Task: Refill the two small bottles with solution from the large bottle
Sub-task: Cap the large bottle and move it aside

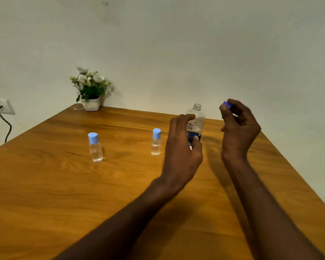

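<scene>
Big bottle: the big bottle (197,121) is standing up on the table (64,184), near the far edge. Its top is open. It is clear, with a white and dark blue label.
Left hand: the left hand (182,147) is wrapping around the big bottle. The fingers (185,117) are curling over the label, and the thumb is pressing low on the bottle.
Right hand: the right hand (238,128) is floating in the air, just right of the big bottle. Its fingertips are pinching a small purple-blue cap (227,104). The other fingers are bending in.
Small bottles: the near small bottle (156,142) is standing just left of the left hand. The far small bottle (95,147) is standing well apart, more to the left. Both are clear, and both are wearing light blue caps.
Flower pot: a white flower pot (91,104) is sitting at the far corner of the table.
Wall: a plug and black cord (5,121) are hanging on the left.
</scene>
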A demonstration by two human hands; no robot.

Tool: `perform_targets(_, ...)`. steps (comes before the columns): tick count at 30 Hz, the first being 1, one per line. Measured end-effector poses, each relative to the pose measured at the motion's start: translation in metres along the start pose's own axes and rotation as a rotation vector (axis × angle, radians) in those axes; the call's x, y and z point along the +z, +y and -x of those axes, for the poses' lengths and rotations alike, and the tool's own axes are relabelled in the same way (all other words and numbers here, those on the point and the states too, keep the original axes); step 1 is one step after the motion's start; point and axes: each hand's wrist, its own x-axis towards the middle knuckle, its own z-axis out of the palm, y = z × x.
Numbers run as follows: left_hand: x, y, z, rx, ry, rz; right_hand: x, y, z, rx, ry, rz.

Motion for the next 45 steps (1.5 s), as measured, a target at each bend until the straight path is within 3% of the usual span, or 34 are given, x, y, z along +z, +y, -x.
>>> perform_targets(6,0.052,-0.035,-0.017,-0.161,0.060,-0.082,0.002,0.018,0.002,0.164,-0.161,-0.095)
perform_targets(11,0.058,-0.065,-0.029,-0.321,-0.027,0.014,0.010,0.026,0.006,0.227,-0.187,-0.135)
perform_targets(18,0.052,-0.078,-0.034,-0.331,-0.032,0.107,0.021,0.020,-0.008,0.189,-0.145,-0.136)
perform_targets(27,0.052,-0.079,-0.035,-0.383,-0.034,0.182,0.043,0.018,-0.025,0.111,-0.346,-0.048)
perform_targets(45,0.049,-0.074,-0.036,-0.403,-0.084,0.192,0.029,0.024,-0.021,0.079,-0.431,-0.032)
